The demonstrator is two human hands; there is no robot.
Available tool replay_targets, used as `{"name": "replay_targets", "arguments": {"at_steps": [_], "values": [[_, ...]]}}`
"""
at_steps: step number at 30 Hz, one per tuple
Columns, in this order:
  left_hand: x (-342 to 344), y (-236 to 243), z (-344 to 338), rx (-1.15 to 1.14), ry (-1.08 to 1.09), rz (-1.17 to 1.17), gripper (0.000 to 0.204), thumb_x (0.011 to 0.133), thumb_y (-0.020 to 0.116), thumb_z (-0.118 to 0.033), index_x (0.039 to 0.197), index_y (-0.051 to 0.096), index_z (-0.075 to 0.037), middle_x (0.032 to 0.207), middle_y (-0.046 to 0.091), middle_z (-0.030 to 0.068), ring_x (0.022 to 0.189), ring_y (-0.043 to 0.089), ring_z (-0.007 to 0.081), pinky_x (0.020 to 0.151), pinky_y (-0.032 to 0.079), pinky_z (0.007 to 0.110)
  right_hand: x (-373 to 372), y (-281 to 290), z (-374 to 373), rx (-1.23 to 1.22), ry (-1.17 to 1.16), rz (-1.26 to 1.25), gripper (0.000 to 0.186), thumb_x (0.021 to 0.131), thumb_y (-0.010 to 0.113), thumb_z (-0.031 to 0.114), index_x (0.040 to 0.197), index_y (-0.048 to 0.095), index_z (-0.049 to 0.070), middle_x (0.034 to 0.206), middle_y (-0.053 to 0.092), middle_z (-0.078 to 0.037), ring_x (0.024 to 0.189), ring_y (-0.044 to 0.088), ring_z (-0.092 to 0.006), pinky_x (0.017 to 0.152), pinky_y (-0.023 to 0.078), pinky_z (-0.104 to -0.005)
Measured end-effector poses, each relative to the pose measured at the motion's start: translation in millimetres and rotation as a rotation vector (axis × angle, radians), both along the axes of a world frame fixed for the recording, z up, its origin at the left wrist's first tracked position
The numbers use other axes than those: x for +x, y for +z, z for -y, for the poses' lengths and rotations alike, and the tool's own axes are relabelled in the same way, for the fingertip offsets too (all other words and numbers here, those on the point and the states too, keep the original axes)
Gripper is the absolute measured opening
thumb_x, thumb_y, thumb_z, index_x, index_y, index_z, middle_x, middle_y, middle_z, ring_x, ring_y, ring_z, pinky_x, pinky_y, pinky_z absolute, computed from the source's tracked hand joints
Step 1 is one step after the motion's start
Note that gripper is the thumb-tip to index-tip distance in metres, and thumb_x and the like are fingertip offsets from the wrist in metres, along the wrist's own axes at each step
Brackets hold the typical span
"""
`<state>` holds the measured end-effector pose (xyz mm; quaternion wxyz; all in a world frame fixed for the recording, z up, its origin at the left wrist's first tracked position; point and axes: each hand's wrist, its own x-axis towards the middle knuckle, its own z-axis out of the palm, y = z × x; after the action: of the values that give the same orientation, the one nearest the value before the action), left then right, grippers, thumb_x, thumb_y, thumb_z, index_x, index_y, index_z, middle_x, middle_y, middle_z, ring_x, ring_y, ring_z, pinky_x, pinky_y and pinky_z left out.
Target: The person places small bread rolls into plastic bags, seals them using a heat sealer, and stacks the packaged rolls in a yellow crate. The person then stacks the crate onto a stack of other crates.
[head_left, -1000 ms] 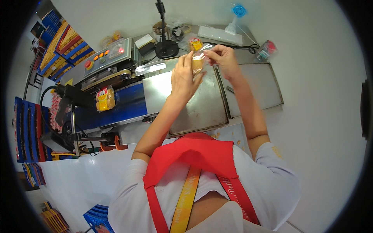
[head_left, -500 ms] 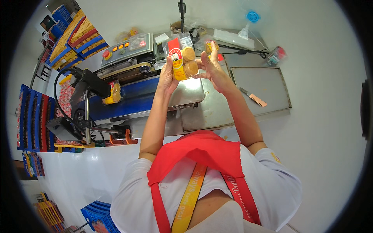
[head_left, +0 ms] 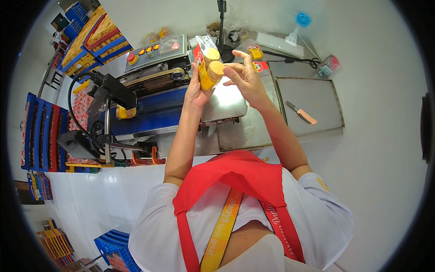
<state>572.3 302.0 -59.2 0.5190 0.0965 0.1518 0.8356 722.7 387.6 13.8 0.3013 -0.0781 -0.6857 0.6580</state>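
Note:
My left hand (head_left: 196,93) grips a clear pack of round golden biscuits (head_left: 215,69) with a red and yellow label, tilted above the metal plate at the end of the blue belt. My right hand (head_left: 244,80) is beside the pack's right side, fingers apart and thumb close to it; whether the thumb touches the pack I cannot tell. A similar pack (head_left: 126,112) lies on the blue conveyor belt (head_left: 159,110), partly hidden under a black device on a stand (head_left: 118,93).
A control panel (head_left: 156,53) with coloured buttons stands behind the belt. On the right, a metal tray (head_left: 312,95) holds a tool with a peach toothed part (head_left: 307,118). Another small pack (head_left: 255,51) lies near a black cable. Stacked crates (head_left: 43,131) stand at left.
The pack in my left hand has turned and tipped, showing more of its biscuits and less of its label front. My right hand has drawn slightly away. The pack on the belt has moved left.

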Motion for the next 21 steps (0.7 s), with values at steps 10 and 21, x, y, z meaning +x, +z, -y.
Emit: {"name": "replay_targets", "arguments": {"at_steps": [10, 21], "values": [[2.0, 6.3, 2.1, 0.059, 0.093, -0.016, 0.046, 0.087, 0.055, -0.042, 0.122, 0.051, -0.012, 0.113, 0.061, 0.0058, 0.101, 0.06, 0.0206, 0.086, 0.052, 0.037, 3.2, 3.4, 10.0, 0.145, -0.022, -0.017, 0.038, 0.085, 0.05, -0.003, 0.122, 0.038, -0.002, 0.108, 0.062, -0.02, 0.101, 0.062, -0.0236, 0.08, 0.055, -0.0329], [5.9, 7.5, 1.4, 0.088, 0.125, 0.048, 0.046, 0.088, 0.055, -0.042, 0.122, 0.051, -0.011, 0.114, 0.06, 0.0064, 0.103, 0.059, 0.0207, 0.086, 0.052, 0.036, 2.6, 17.8, 22.7, 0.389, -0.201, 0.092, 0.021, 0.086, 0.06, 0.005, 0.105, 0.052, 0.001, 0.097, 0.065, -0.011, 0.094, 0.064, -0.0149, 0.077, 0.052, -0.0274]]}}
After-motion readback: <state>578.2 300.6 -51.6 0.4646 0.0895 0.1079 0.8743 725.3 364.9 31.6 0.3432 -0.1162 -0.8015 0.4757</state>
